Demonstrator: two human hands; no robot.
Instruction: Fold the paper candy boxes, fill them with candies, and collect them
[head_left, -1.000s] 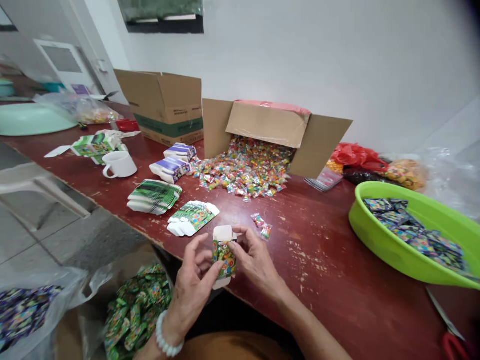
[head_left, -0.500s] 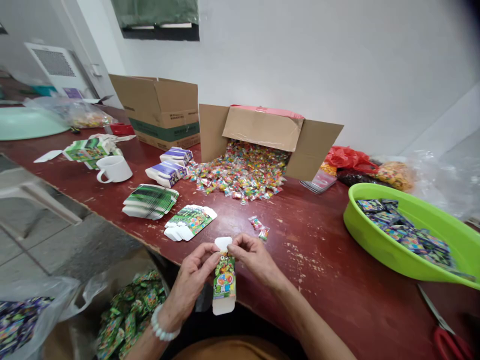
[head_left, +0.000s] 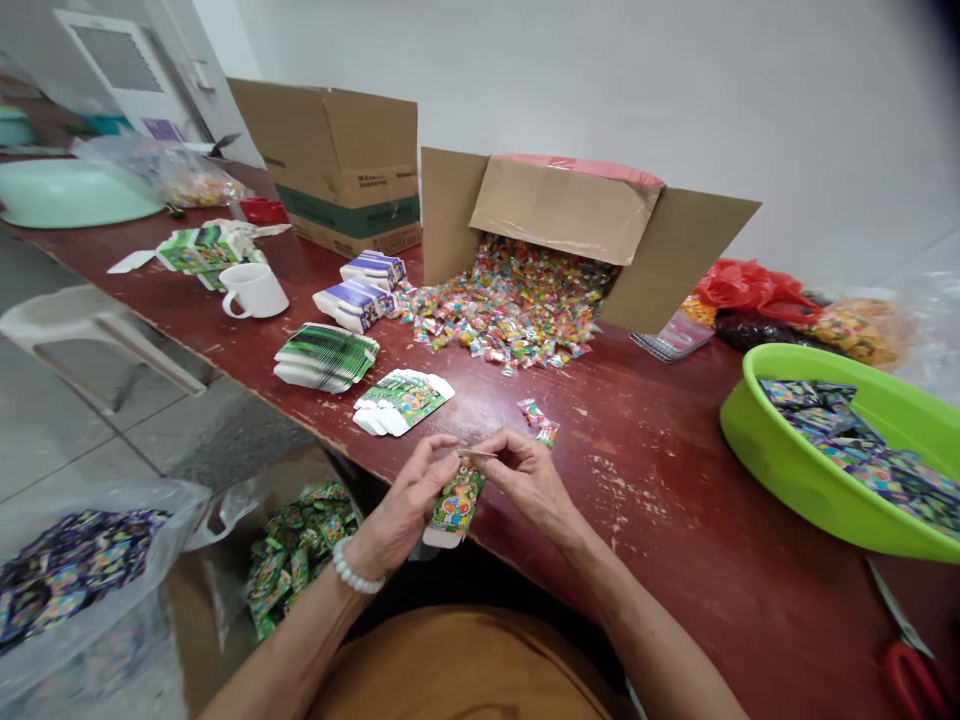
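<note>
Top flap [head_left: 477,454] now edge-on, small carton [head_left: 457,502] green with colourful print

White mug [head_left: 260,293] on red table [head_left: 652,505], white stool [head_left: 71,315] alongside, mint-green basin [head_left: 79,197] far left, red-handled scissors [head_left: 906,650] lower right

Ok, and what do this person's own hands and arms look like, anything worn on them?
The left hand and the right hand are both gloveless, and no sleeves show on the forearms. A bracelet of pale, whitish round beads circles the left wrist; the right wrist has nothing on it.
</note>
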